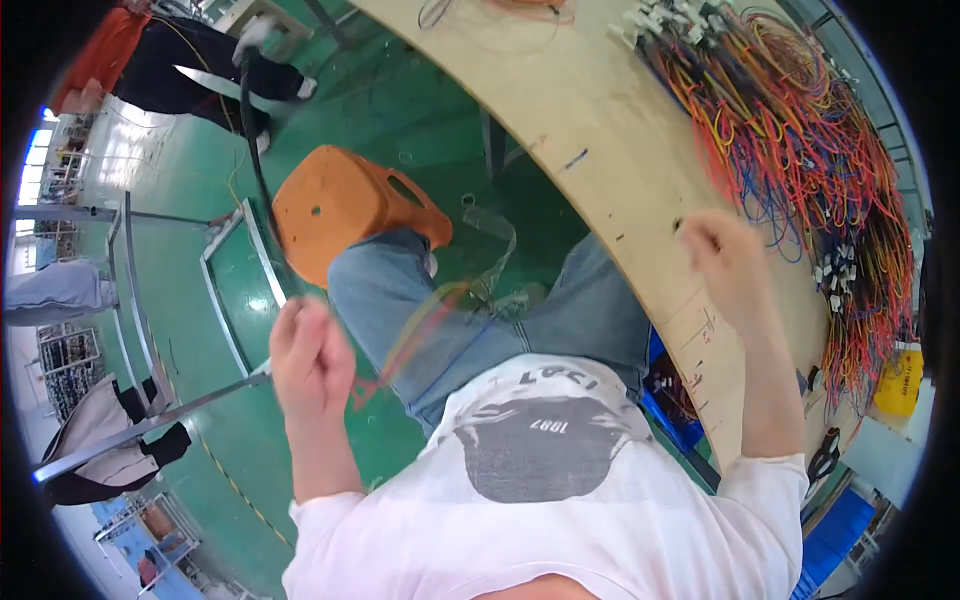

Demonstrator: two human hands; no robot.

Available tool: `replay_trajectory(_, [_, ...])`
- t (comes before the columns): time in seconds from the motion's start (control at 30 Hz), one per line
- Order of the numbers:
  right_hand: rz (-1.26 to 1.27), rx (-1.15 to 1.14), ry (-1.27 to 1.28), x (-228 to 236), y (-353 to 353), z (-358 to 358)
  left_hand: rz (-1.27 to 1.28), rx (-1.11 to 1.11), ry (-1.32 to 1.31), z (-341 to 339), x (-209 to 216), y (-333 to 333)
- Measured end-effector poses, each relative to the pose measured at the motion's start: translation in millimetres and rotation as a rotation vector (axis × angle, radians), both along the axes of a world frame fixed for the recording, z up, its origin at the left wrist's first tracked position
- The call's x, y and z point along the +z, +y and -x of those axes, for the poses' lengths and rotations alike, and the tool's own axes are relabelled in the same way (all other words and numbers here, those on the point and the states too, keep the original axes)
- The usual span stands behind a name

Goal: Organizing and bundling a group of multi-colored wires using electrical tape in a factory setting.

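My left hand (312, 355) is raised left of my lap, its fingers curled closed; what they hold, if anything, is hidden. Beside it, a few red, yellow and blue wires (425, 325) hang over my thighs, smeared by motion. I cannot tell whether the left hand grips them. Over the wooden table, my right hand (722, 258) is closed with the fingers pinched together. A small dark spot shows by its fingertips, too small to name. Nearest to this hand lies a big heap of coloured wire harnesses (770, 130) with white connectors.
The table's (600, 130) curved edge runs along my right side, with a blue pen (575, 159) on it. Black-handled scissors (824, 455) lie near my right elbow. An orange stool (330, 205) and a metal frame (240, 260) stand at left. Another person (190, 70) is at far left.
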State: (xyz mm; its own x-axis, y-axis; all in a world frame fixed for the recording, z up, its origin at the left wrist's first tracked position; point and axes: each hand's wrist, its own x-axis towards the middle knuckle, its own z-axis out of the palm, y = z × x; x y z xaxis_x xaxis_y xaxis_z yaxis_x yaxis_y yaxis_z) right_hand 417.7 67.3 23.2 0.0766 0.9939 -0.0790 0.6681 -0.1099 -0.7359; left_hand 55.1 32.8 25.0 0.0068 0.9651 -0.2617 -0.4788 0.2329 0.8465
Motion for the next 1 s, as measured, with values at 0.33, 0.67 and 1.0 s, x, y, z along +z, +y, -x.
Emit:
replay_trajectory(0.33, [-0.37,0.16,-0.42,-10.5,2.0,32.2,-0.089,-0.848,1.781,-15.6,-156.1,47.3])
replay_trajectory(0.67, [0.728,0.343,0.079,-163.1,-37.4,107.8,0.59,-0.749,0.202,-68.9,-222.8,36.7])
replay_trajectory(1.0, [0.665,0.265,1.233,-91.4,5.7,209.9,0.245,-0.073,0.154,-29.3,-77.3,5.4])
